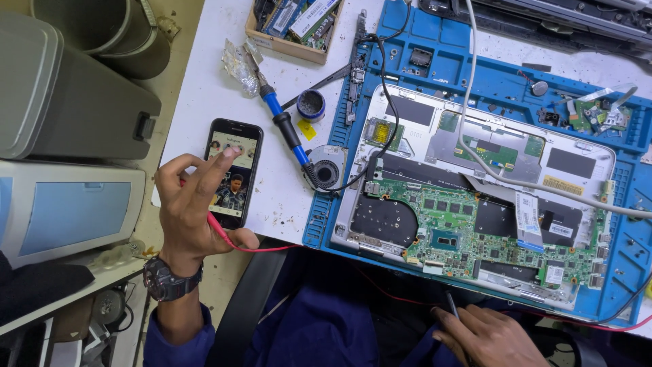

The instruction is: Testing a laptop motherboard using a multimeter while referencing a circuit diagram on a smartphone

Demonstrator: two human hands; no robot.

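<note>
My left hand (193,207) hovers over a black smartphone (233,171) lying on the white bench, one finger touching its lit screen. A thin red probe lead (234,242) runs between the fingers of that hand and trails right. My right hand (483,336) rests at the bottom edge, fingers closed on a slim dark probe (451,304) pointing at the near rim of an opened laptop (475,197). The laptop's green mainboard (468,228) is exposed. It lies on a blue repair mat (435,64).
A blue-handled soldering iron (282,122) lies on the bench beside a small round tin (311,104) and a loose cooling fan (326,166). A wooden tray of memory modules (295,24) sits at the back. Grey machines (68,102) stand at left. A white cable (489,170) crosses the laptop.
</note>
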